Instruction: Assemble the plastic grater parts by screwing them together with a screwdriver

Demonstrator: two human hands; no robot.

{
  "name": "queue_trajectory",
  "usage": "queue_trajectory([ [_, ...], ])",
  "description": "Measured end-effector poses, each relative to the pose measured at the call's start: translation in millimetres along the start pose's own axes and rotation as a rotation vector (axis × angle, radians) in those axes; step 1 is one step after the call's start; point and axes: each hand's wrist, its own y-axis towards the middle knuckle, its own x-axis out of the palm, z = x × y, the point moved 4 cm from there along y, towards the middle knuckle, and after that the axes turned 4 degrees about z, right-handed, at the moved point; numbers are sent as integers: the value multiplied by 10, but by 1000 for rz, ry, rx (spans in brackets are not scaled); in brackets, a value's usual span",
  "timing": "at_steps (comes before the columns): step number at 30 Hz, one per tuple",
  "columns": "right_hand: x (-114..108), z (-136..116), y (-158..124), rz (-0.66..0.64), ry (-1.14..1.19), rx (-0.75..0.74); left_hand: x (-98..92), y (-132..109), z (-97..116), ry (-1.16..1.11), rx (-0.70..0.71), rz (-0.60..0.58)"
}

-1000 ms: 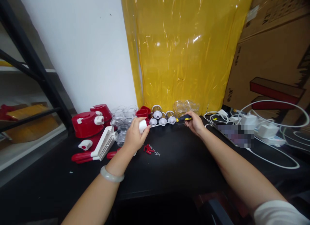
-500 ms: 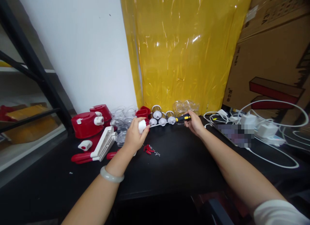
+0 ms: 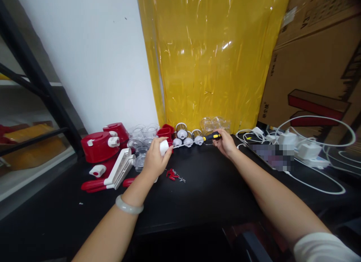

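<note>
My left hand (image 3: 153, 161) is closed round a small white plastic part (image 3: 163, 147), held just above the black table (image 3: 208, 194). My right hand (image 3: 225, 142) grips the black and yellow handle of a screwdriver (image 3: 210, 137). The thin metal shaft runs left from the handle, and its tip meets the white part. A pale bangle sits on my left wrist. Small red pieces and loose screws (image 3: 175, 175) lie on the table just below my left hand.
Red lidded containers (image 3: 98, 145), white and red handles (image 3: 118, 171), clear cups (image 3: 142, 136) and metal drums (image 3: 186, 136) crowd the back left. White chargers and cables (image 3: 304, 151) lie at right. Yellow film, cardboard boxes and a black shelf frame stand behind.
Both hands hold their places with the screwdriver against the white part. The view has shifted slightly, nothing else moved.
</note>
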Motion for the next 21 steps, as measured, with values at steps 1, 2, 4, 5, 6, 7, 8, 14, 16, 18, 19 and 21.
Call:
queue_trajectory([
  [1,0,-4,4,7,-1,-10,-5,3,2,17,-3,1],
  [2,-4,-13,11,14,-1,-25,-11,7,4,34,-8,2],
  [4,-32,-45,38,39,8,-73,-28,16,0,63,-24,14],
  [5,-62,-62,58,66,11,-101,-38,20,-5,70,-37,26],
  [6,-101,-77,81,102,4,-124,-48,23,-14,70,-53,42],
  [7,-145,-85,105,144,-17,-138,-55,25,-26,64,-75,60],
  [8,-191,-83,128,183,-57,-140,-60,27,-40,49,-102,80],
  [14,-340,42,181,263,-401,-92,-92,70,-131,-297,-357,156],
  [16,-348,94,177,253,-436,-69,-64,95,-133,-588,-485,38],
  [18,-354,137,176,237,-439,-43,-42,114,-90,-892,-591,-81],
  [19,-360,155,177,229,-435,-32,-34,121,-58,-1015,-630,-136],
  [21,-380,187,184,222,-423,-13,-24,129,-1,-1180,-688,-212],
])
